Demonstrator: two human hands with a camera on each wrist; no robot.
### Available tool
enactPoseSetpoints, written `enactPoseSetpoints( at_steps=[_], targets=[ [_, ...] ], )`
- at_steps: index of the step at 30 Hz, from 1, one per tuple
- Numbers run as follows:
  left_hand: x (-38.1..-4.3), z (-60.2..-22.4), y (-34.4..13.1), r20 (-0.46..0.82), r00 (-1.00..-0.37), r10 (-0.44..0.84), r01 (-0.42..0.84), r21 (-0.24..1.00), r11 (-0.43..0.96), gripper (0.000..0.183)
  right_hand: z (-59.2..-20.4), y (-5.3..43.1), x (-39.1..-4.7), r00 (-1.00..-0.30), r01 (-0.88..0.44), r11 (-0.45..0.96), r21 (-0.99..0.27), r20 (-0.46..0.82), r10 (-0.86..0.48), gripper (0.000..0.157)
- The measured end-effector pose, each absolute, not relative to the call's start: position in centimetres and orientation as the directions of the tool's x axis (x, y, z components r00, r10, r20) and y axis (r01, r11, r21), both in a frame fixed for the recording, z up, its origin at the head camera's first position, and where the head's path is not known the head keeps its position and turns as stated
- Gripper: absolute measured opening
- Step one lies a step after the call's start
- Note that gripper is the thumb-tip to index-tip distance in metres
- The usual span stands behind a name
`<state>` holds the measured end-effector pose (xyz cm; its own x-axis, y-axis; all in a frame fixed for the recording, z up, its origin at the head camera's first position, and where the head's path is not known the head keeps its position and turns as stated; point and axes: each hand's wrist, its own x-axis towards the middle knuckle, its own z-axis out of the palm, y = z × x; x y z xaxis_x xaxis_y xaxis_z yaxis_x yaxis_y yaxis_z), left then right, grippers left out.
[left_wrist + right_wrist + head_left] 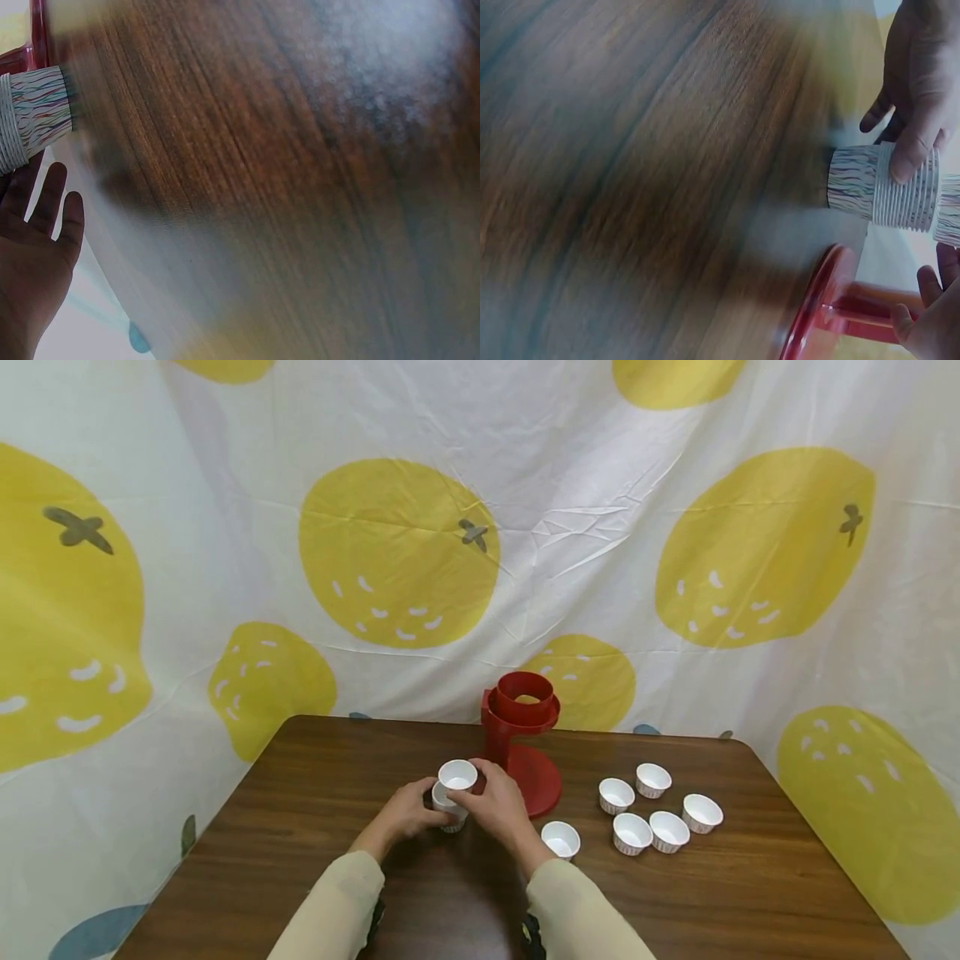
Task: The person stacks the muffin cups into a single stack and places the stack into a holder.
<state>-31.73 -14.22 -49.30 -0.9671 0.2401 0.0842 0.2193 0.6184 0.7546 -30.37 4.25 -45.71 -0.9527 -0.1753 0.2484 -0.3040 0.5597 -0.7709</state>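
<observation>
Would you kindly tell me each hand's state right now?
Left hand: holding a stack of white, round, patterned cups.
Right hand: holding another white, round cup above the stack.

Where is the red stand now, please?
In the head view, the red stand is near the table's far edge, just beyond the right hand, left of five cups.

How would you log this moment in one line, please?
left hand: grips cup stack; right hand: holds white cup above; red stand: beyond
</observation>
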Motion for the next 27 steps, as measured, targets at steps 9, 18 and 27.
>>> enactPoseSetpoints(
  at_steps=[9, 18, 27],
  targets=[
    [-31.7, -49.5, -14.1, 0.099, -0.956, 0.276, 0.25, 0.767, 0.591, 0.058, -46.2, 4.0, -30.2, -0.949, -0.316, 0.611, -0.726, 0.245, -0.199, 0.062],
    [-31.8, -49.6, -14.1, 0.109, -0.954, 0.278, 0.26, 0.761, 0.595, 0.056, -46.8, 4.8, -30.0, -0.956, -0.289, 0.647, -0.706, 0.181, -0.23, 0.087],
    [-31.5, -49.1, -14.2, 0.073, -0.97, 0.233, 0.203, 0.768, 0.607, 0.062, -46.7, 5.8, -30.0, -0.951, -0.309, 0.627, -0.715, 0.222, -0.215, 0.085]
  ],
)
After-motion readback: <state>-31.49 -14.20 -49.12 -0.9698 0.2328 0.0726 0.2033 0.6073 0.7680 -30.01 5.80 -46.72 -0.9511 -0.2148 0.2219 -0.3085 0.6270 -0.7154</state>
